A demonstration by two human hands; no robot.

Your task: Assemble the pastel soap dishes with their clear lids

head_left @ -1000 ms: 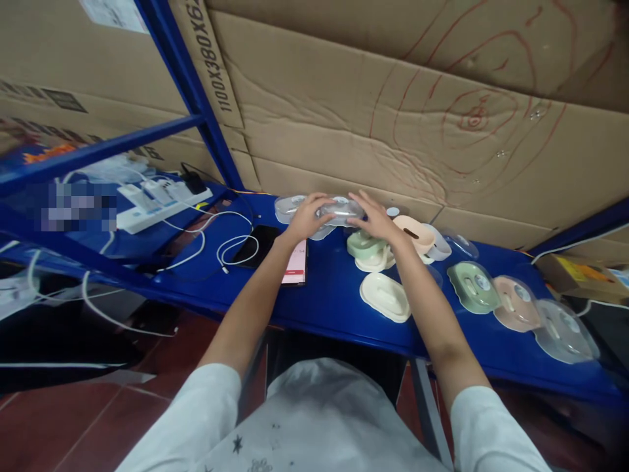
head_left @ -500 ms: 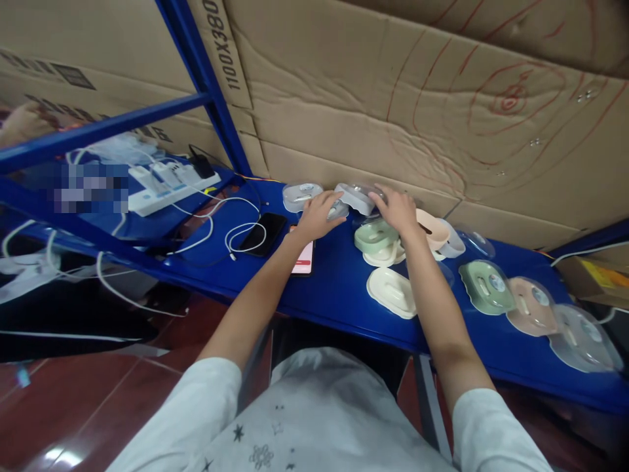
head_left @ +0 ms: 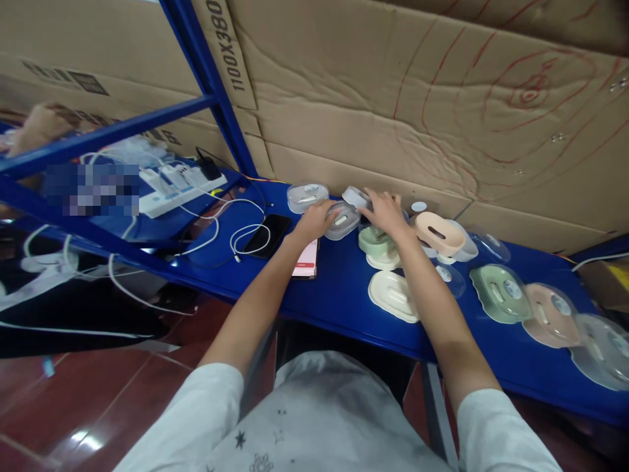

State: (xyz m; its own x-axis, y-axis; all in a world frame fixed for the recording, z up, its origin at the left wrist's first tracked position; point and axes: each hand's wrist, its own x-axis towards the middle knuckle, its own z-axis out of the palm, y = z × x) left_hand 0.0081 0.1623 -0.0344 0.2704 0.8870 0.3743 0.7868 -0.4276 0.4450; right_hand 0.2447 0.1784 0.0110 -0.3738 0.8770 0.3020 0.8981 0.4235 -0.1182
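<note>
My left hand (head_left: 315, 220) has its fingers and thumb on the left end of a grey soap box (head_left: 343, 223) with a clear lid. My right hand (head_left: 386, 211) holds the right side of a pale oval soap dish (head_left: 354, 196), tilted just behind that box; part of it is hidden by the fingers. Under my right wrist lies a green soap dish (head_left: 372, 241) stacked on a cream one. A cream oval lid (head_left: 392, 296) lies nearer me, and a peach soap dish (head_left: 439, 233) sits right of my right wrist.
Another clear-lidded box (head_left: 308, 196) stands at the back left. Phones (head_left: 268, 236) and white cables lie left of my forearm. Lidded green (head_left: 501, 293), peach and grey boxes line the right. Cardboard (head_left: 344, 98) walls the back; a co-worker's hand (head_left: 46, 124) shows far left.
My left hand has shifted from over the grey box to its left end, uncovering more of it. My right hand has tilted the pale dish. The view has turned slightly.
</note>
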